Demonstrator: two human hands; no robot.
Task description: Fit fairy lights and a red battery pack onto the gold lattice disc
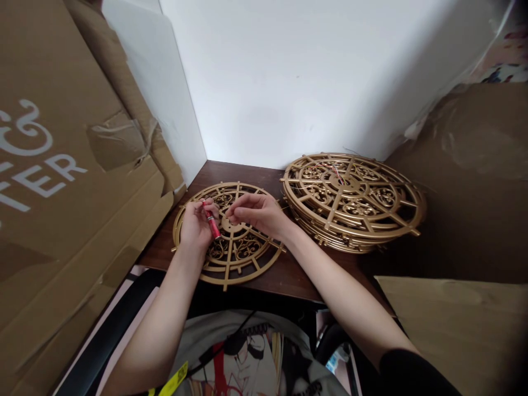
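A small red tube with silvery bands lies in my left hand, the fingers closed around it. To the right of it, my right hand has thumb and fingertips pressed together; whatever is in that pinch is too small to make out. Both hands hover over a round gold openwork panel with spokes and scrollwork, lying flat on the dark wood table. The hands cover part of its upper middle.
Right of the panel rises a stack of similar gold panels, with thin red and white wires on top. Cardboard boxes stand at the left and right. A white board closes off the back.
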